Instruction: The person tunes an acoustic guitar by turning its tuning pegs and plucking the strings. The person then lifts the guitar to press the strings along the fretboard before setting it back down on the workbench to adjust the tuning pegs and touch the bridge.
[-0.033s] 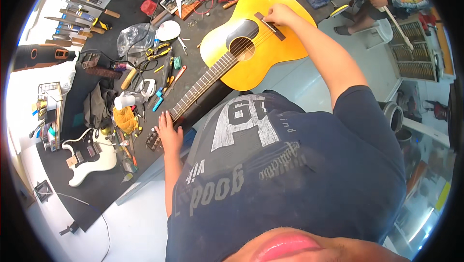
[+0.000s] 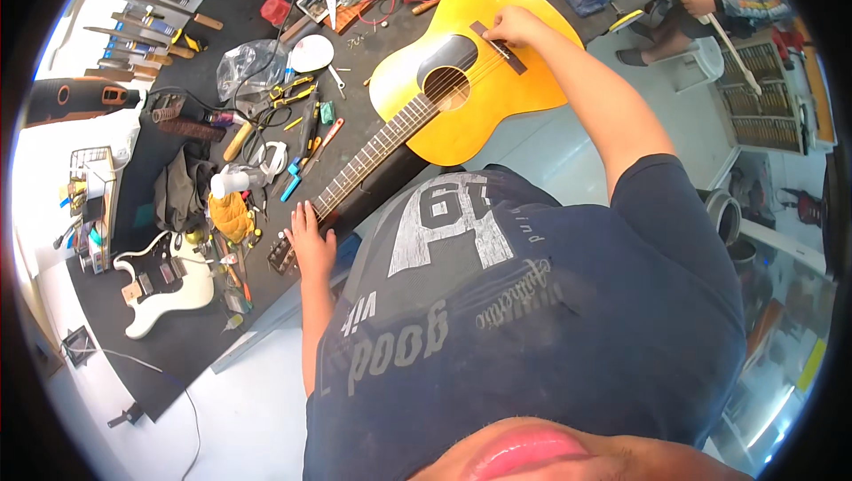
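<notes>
A yellow acoustic guitar [image 2: 497, 117] lies face up across the bench, its neck slanting toward me at the lower left. My right hand [image 2: 517, 28] is bent over the dark bridge [image 2: 504, 51], fingertips pinched together at its upper end. Whatever those fingers hold is too small to make out. Down at the nut end of the neck [image 2: 368, 161], my left hand [image 2: 312, 246] rests with fingers stretched over the strings and thumb apart. Just past it shows the headstock [image 2: 282, 256] with its tuners, partly covered by that hand.
Cutters, screwdrivers and a clear plastic bag [image 2: 248, 68] crowd the dark bench left of the guitar. A white electric guitar body [image 2: 173, 290] lies near the left corner. Files hang in a rack [image 2: 155, 28] behind. At the right, another person's hand [image 2: 698, 3] holds a guitar neck.
</notes>
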